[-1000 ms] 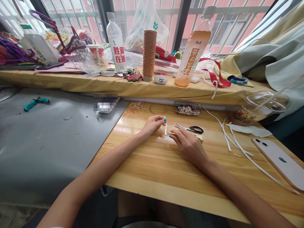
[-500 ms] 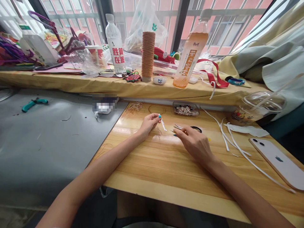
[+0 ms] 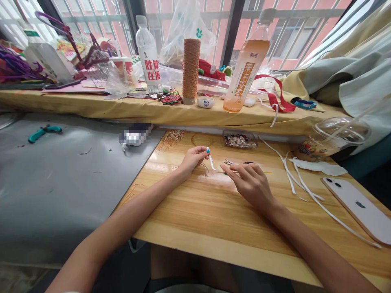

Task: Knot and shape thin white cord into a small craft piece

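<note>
Over the wooden table, my left hand (image 3: 195, 158) pinches a short piece of white cord (image 3: 211, 162) between thumb and fingertips. The cord's free end hangs down toward the right. Opposite it, my right hand (image 3: 252, 181) is closed around a thin yellow rod (image 3: 268, 172). The rod's fine tip points left at the cord's lower end, with a small gap between them; its middle is hidden by my fingers. Scissors with a black handle (image 3: 249, 162) lie behind my right hand, partly covered by it.
A clear tray of small beads (image 3: 240, 139) sits at the table's back. To the right are loose white cords (image 3: 287, 171), a phone (image 3: 357, 203) and a plastic cup (image 3: 317, 142). Teal pliers (image 3: 44, 132) lie on the grey mat. Bottles and a brown thread spool (image 3: 191, 71) line the ledge.
My left hand has shifted slightly right with the white cord. The yellow rod has swung in my right hand, and more of its back end shows. My right fingers have straightened somewhat.
</note>
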Motion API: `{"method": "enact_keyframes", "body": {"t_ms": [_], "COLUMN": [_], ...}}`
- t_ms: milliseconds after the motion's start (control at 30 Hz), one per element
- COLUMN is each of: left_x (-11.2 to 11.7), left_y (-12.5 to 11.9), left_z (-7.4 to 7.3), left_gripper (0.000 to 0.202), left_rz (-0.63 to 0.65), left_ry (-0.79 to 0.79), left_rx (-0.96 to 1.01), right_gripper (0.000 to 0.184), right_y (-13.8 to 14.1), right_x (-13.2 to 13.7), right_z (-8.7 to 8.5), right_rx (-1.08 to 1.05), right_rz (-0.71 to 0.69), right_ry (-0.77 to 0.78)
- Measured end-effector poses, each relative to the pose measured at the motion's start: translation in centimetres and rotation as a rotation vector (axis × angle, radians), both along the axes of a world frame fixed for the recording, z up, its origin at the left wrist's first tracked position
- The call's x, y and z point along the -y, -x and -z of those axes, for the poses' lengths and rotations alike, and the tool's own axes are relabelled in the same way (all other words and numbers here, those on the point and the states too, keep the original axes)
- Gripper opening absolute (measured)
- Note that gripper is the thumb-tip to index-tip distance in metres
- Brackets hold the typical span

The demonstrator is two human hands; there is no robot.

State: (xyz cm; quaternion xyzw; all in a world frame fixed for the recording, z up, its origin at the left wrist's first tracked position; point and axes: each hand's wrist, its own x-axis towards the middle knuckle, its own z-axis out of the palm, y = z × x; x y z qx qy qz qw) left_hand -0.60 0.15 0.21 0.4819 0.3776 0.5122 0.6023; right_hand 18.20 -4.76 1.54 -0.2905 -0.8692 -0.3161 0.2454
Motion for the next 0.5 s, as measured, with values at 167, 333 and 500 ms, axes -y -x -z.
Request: {"method": "enact_keyframes", "body": {"t_ms": [167, 333, 500], "left_x": [0.00, -0.03, 0.07], "left_y": [-0.04, -0.07, -0.08], "left_z": [0.05, 0.08, -0.08], "left_gripper": [0.028, 0.029, 0.028], "left_rz": [0.008, 0.016, 0.019], "left_ry": [-0.005, 0.001, 0.006], "left_rx": [-0.002, 0.008, 0.003], "right_gripper": [0.037, 0.035, 0.026], "right_y": [0.09, 0.13, 0.26], "right_x": [0.03, 0.04, 0.08], "right_z": [0.20, 0.31, 0.31], "right_rx": [-0.017, -0.015, 0.041], "right_rz": [0.015, 0.012, -0.003], "right_ry": [0.019, 0.020, -0.023]}}
